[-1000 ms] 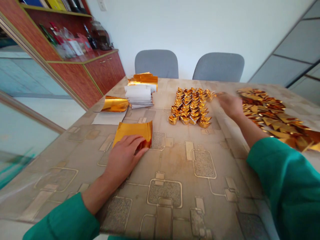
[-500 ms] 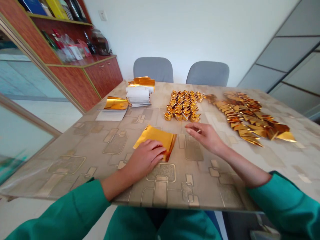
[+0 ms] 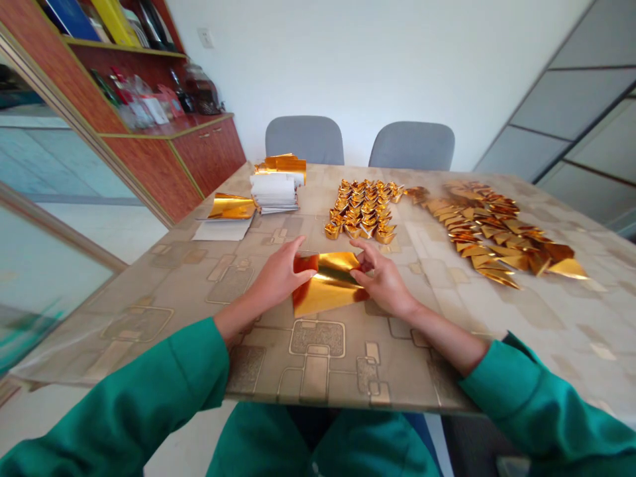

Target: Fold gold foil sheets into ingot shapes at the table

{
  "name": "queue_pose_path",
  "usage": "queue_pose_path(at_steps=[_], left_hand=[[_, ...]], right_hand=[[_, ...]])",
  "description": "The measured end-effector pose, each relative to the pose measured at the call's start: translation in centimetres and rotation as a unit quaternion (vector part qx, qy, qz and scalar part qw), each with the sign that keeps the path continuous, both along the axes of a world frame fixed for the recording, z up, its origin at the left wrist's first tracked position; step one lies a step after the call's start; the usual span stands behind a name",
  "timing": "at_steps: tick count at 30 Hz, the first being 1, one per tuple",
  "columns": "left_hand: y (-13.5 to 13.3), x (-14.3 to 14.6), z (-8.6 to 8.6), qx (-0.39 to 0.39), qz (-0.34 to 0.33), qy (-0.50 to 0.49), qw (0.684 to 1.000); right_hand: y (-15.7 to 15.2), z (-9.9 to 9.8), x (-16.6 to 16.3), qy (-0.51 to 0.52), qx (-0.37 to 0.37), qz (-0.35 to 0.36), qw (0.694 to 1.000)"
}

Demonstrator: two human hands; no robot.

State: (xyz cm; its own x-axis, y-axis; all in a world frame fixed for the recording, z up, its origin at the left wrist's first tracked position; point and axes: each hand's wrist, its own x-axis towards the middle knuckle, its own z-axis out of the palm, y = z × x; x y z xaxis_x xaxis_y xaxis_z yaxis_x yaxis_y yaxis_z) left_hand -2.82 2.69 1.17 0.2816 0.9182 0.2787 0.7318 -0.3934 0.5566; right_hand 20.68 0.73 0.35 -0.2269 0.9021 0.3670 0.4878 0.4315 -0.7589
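A shiny sheet of gold foil paper is held between my two hands near the front middle of the table. My left hand grips its left side, thumb on top and fingers behind. On the right side, my right hand pinches the sheet, the thumb lying over the foil. The sheet is slightly bent, and its near edge sits at or just above the tablecloth; I cannot tell which. Beyond my hands stand rows of small folded gold paper ingots.
Many flat folded gold pieces spread over the table's right side. A stack of white-backed sheets and a smaller pile of foil paper lie at the left. Two grey chairs stand behind the patterned tablecloth.
My left hand has shifted from lying on the sheet to gripping its left side. The right hand has come left onto the sheet's right side. The sheet has turned and moved slightly right.
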Motion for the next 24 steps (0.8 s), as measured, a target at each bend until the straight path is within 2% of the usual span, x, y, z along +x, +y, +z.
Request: queue_pose_path(at_steps=[3, 5, 8, 11, 14, 17, 21, 24], left_hand=[[-0.1, 0.4, 0.5, -0.021, -0.032, -0.150, 0.988], [-0.3, 0.6, 1.3, 0.034, -0.062, -0.194, 0.978], [-1.0, 1.0, 2.4, 0.178, -0.129, -0.113, 0.969], [-2.0, 1.3, 2.0, 0.203, -0.189, 0.030, 0.960], [-3.3, 1.6, 0.7, 0.146, -0.228, 0.115, 0.956], [-4.4, 1.3, -0.3, 0.090, -0.224, 0.130, 0.962], [-5.2, 0.7, -0.5, 0.084, -0.223, 0.127, 0.963], [-5.1, 0.6, -0.7, 0.085, -0.174, 0.104, 0.975]], right_hand=[[0.2, 1.6, 1.1, 0.060, 0.088, -0.009, 0.994], [0.2, 2.9, 2.1, 0.054, 0.142, -0.008, 0.988], [-0.1, 4.2, 3.9, 0.006, 0.197, 0.005, 0.980], [-0.7, 3.6, 5.6, -0.095, 0.229, 0.071, 0.966], [-1.4, 1.8, 6.9, -0.161, 0.209, 0.160, 0.951], [-2.1, 0.5, 7.8, -0.214, 0.167, 0.215, 0.938], [-2.8, 0.8, 8.1, -0.238, 0.114, 0.247, 0.933], [-2.8, 1.5, 7.8, -0.218, 0.079, 0.248, 0.941]])
